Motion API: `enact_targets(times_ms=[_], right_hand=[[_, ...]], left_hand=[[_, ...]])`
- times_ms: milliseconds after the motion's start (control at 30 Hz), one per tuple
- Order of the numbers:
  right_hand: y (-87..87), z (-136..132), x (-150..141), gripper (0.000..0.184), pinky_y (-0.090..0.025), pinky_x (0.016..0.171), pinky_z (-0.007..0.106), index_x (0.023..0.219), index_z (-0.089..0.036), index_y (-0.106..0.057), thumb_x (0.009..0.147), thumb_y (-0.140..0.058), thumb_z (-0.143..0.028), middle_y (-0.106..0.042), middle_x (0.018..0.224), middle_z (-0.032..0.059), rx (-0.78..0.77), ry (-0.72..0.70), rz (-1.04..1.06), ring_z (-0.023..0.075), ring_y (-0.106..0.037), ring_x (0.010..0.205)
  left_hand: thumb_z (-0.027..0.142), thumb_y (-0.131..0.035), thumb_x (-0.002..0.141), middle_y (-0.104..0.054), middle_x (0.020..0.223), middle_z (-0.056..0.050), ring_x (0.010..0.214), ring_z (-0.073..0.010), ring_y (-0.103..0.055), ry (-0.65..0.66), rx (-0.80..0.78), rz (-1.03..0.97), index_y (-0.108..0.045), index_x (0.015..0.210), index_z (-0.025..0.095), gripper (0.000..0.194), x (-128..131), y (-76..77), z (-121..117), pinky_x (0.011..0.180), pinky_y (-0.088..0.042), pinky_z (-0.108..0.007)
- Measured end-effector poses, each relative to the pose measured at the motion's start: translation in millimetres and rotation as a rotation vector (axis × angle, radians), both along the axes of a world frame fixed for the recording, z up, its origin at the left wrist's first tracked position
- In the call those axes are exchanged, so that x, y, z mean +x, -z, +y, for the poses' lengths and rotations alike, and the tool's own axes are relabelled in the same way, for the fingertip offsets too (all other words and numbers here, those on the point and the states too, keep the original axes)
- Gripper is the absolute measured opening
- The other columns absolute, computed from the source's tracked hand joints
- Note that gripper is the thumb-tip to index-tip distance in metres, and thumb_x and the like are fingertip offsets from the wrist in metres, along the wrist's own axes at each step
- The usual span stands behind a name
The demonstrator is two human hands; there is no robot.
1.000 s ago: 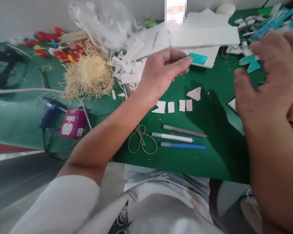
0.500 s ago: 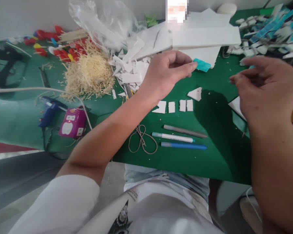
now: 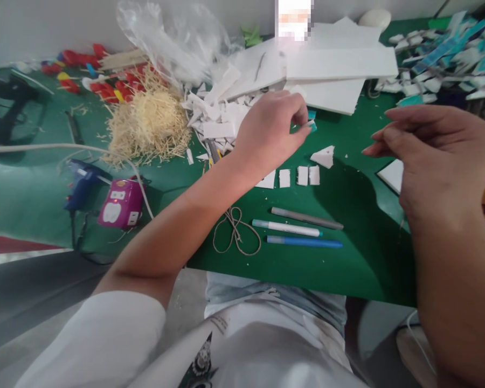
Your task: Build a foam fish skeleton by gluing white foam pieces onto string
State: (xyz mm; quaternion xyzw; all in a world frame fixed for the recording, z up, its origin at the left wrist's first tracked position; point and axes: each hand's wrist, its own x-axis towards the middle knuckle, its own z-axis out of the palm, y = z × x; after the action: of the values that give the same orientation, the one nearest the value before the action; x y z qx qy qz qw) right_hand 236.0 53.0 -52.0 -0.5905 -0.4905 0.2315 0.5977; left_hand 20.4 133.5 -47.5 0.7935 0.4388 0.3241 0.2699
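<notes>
The left hand [image 3: 272,129] has tipped down, thumb and fingers clamped on a small flat turquoise foam-like piece [image 3: 312,115], now mostly hidden by them, above the green counter [image 3: 359,264]. The right hand [image 3: 440,145] has swung inward, well apart from the left, its fingertips drawn together; I cannot tell whether they pinch anything. The piece seems to be mid-handling. The small white foam-like rectangles [image 3: 302,175] haven't moved.
</notes>
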Motion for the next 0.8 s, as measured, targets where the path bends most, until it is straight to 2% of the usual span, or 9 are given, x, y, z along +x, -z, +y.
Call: enact_targets(times_ms=[133,267,400,467,600,700,800], right_hand=[[0.7,0,-1,0.016,-0.065,0.056,0.033,0.085,-0.024,-0.081,0.074,-0.081,-0.012,-0.071,0.064,-0.0046,-0.006,-0.021,-0.014,0.0143,-0.071,0.056],[1.0,-1,0,0.016,-0.067,0.059,0.035,0.086,-0.026,-0.081,0.075,-0.084,-0.015,-0.071,0.065,-0.0051,0.000,-0.041,-0.034,0.0146,-0.071,0.058],[-1.2,-5,-5,0.013,-0.069,0.062,0.037,0.090,-0.026,-0.082,0.079,-0.082,-0.019,-0.072,0.066,-0.0048,0.028,-0.093,0.012,0.0144,-0.071,0.058],[-3.3,-8,-9,0.012,-0.069,0.064,0.037,0.091,-0.026,-0.082,0.081,-0.080,-0.021,-0.073,0.068,-0.0044,0.045,-0.131,0.042,0.0141,-0.071,0.059],[-6.8,-12,-13,0.015,-0.068,0.065,0.037,0.093,-0.028,-0.084,0.079,-0.080,-0.024,-0.075,0.071,-0.0040,0.075,-0.222,0.090,0.0142,-0.071,0.060],[-6.7,-13,-14,0.016,-0.068,0.065,0.038,0.094,-0.029,-0.085,0.079,-0.079,-0.027,-0.075,0.074,-0.0040,0.095,-0.238,0.100,0.0149,-0.073,0.063],[-4.2,-12,-12,0.015,-0.068,0.066,0.039,0.094,-0.029,-0.085,0.080,-0.080,-0.031,-0.075,0.074,-0.0034,0.115,-0.220,0.085,0.0155,-0.073,0.065]], left_hand=[[0.018,-0.071,0.079,-0.067,0.094,-0.008,0.116,-0.0359,-0.059,0.014,0.069,0.132,-0.059,0.071,0.032,0.020,-2,14.5,10,0.102,-0.047,-0.052],[0.014,-0.069,0.076,-0.072,0.104,-0.009,0.120,-0.0363,-0.061,0.069,0.036,0.278,-0.071,0.088,0.030,0.020,-1,24.0,9,0.105,-0.049,-0.052],[0.020,-0.074,0.083,-0.076,0.120,-0.006,0.119,-0.0288,-0.067,0.140,-0.039,0.104,-0.077,0.111,0.026,0.029,11,15.2,-10,0.108,-0.051,-0.042],[0.020,-0.077,0.084,-0.077,0.123,-0.004,0.116,-0.0251,-0.070,0.181,-0.109,-0.002,-0.078,0.114,0.025,0.030,20,10.2,-20,0.105,-0.054,-0.037],[0.015,-0.084,0.079,-0.080,0.110,-0.001,0.103,-0.0230,-0.075,0.256,-0.232,-0.032,-0.080,0.105,0.025,0.027,35,8.9,-31,0.090,-0.058,-0.034],[0.014,-0.082,0.082,-0.079,0.096,0.001,0.096,-0.0222,-0.075,0.226,-0.194,-0.039,-0.078,0.086,0.025,0.013,39,11.9,-34,0.088,-0.056,-0.036],[0.015,-0.077,0.088,-0.077,0.085,0.002,0.087,-0.0200,-0.073,0.192,-0.159,-0.082,-0.073,0.075,0.026,0.017,37,11.8,-35,0.084,-0.055,-0.036]])
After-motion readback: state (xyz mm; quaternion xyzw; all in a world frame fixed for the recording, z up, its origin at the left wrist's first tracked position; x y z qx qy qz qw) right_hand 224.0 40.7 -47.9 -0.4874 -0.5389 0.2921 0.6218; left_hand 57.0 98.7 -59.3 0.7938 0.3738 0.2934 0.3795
